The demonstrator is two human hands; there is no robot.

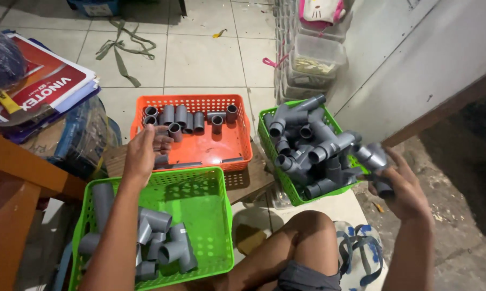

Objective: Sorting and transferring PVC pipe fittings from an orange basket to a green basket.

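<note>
My left hand (144, 152) reaches over the near edge of the orange basket (237, 139) and grips a grey pipe piece (174, 131) beside a row of grey pipe fittings (189, 117) at the basket's far side. My right hand (403, 186) is raised at the right and holds a grey pipe assembly (376, 160) just past the green basket (263, 129) piled with joined grey pipe pieces (307, 145). A second green basket (200, 194) near my left forearm holds short grey pipes and elbows (162, 242).
My bare knee (302, 237) and a blue-strapped sandal (358, 253) are at the bottom. Stacked clear plastic boxes (315, 59) stand along the wall. A wooden bench (16, 178) with a plastic-wrapped bundle sits at the left. Green strap scraps (121, 51) lie on the tiled floor.
</note>
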